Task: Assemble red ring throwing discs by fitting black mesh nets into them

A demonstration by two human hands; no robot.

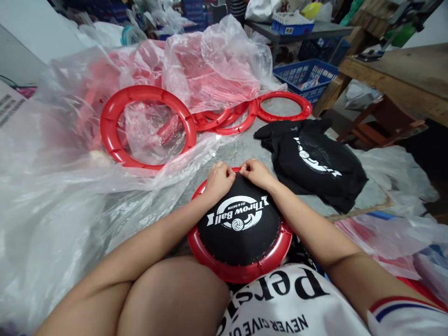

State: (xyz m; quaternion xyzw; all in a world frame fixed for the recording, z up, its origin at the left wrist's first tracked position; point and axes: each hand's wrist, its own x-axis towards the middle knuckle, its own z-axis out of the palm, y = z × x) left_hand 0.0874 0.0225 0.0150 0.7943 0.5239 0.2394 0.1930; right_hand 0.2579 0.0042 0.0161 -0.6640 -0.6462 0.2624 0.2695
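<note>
A red plastic ring [210, 254] rests against my lap with a black mesh cloth [241, 233] printed "Throw Ball" stretched over it. My left hand [219, 179] and my right hand [257, 172] are side by side at the ring's far edge. Both are closed, pinching the rim of the black cloth where it meets the ring.
A large bare red ring [115, 116] lies at the left on clear plastic bags [52, 186]. Several more red rings [283, 95] lie beyond. A pile of black printed cloths [322, 163] sits to the right. Blue baskets [304, 74] and a wooden bench [395, 79] stand behind.
</note>
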